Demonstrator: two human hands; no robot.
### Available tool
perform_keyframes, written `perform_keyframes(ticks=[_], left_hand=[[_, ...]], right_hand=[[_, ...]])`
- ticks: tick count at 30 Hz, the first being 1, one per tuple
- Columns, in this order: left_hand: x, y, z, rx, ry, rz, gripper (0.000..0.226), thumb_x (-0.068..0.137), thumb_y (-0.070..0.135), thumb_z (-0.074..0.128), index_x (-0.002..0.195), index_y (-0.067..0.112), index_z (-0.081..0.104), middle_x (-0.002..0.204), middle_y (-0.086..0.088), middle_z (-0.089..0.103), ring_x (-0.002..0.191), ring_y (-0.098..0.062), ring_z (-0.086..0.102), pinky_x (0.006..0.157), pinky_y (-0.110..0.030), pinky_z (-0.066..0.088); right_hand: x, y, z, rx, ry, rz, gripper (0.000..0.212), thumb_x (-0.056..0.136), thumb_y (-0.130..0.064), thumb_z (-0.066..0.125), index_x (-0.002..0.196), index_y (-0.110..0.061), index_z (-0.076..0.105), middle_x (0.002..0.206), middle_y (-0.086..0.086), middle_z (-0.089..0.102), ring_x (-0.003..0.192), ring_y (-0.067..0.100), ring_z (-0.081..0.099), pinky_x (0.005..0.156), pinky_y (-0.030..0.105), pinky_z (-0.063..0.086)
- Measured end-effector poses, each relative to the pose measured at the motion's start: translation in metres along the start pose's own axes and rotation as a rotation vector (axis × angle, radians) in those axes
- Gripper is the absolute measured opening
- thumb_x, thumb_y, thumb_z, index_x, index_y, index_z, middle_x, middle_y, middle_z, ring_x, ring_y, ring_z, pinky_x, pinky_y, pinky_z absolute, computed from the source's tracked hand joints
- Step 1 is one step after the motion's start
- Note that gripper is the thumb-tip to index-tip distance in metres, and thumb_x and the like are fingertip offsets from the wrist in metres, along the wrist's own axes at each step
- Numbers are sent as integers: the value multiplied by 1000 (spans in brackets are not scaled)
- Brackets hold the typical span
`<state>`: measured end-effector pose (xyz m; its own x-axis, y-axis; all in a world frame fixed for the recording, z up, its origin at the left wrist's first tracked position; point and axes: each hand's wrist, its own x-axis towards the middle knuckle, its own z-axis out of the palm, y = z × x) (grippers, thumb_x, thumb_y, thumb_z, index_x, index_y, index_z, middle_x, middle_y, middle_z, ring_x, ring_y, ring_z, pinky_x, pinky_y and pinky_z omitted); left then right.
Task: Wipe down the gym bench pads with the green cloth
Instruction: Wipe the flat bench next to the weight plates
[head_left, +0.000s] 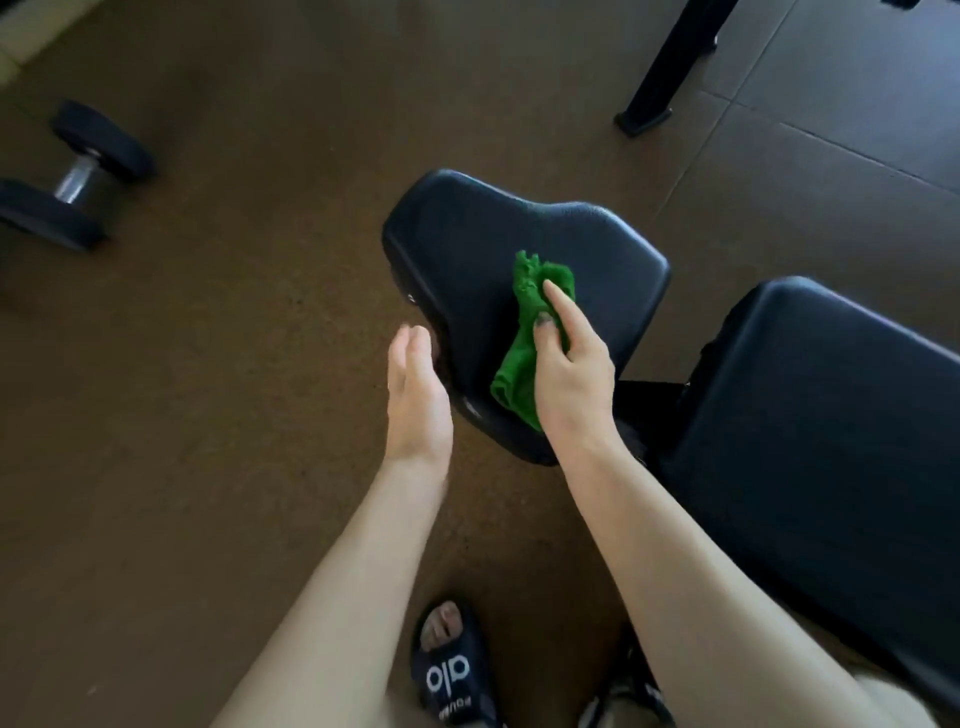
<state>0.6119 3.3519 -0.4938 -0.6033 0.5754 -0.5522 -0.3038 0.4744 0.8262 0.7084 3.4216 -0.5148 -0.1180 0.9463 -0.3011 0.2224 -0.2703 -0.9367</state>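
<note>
Single head-worn view — steeply downward, close over the bench pad (519, 249) and floor (208, 364).

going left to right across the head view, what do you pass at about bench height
dumbbell → left hand → green cloth held by the right hand on the seat pad → long back pad
</note>
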Motion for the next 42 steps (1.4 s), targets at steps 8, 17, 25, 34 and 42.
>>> perform_keyframes(ticks=[8,17,25,34,42], left_hand=[[-96,186,-32,163,-124,30,56,107,39,47,160,27,32,149,13,43,134,-4,42,96,-15,37],[-177,357,-94,501,-138,116,51,92,28,73,138,22,53,131,3,59,112,-18,62,84,-32,59],[-191,437,-133,774,-151,196,44,86,34,79,120,17,56,118,-1,58,104,-19,56,77,-28,41],[-162,501,-92,727,-247,-28,40,93,45,69,116,18,51,117,-6,62,104,-22,63,95,-44,57],[-132,563,-23,23,-439,-393,38,102,34,59,126,9,71,123,-16,73,108,-28,74,93,-43,59]], right_hand=[[-75,-181,-37,1014,-407,654,34,105,-22,50,134,-6,59,135,14,62,120,26,61,111,39,44],[-139,-403,-61,979,-654,736,70,99,-61,51,136,-3,63,149,21,52,140,33,49,123,48,29],[-150,-471,-39,593,-692,645,52,86,-2,61,138,-4,57,138,21,62,129,36,59,116,49,41],[-105,-522,-53,-416,-304,-94,61,76,7,61,128,-23,63,110,-3,67,100,16,61,74,25,49],[-49,-549,-52,-509,-509,-453,61,73,-13,74,133,-10,61,139,-2,53,125,17,54,101,32,50]])
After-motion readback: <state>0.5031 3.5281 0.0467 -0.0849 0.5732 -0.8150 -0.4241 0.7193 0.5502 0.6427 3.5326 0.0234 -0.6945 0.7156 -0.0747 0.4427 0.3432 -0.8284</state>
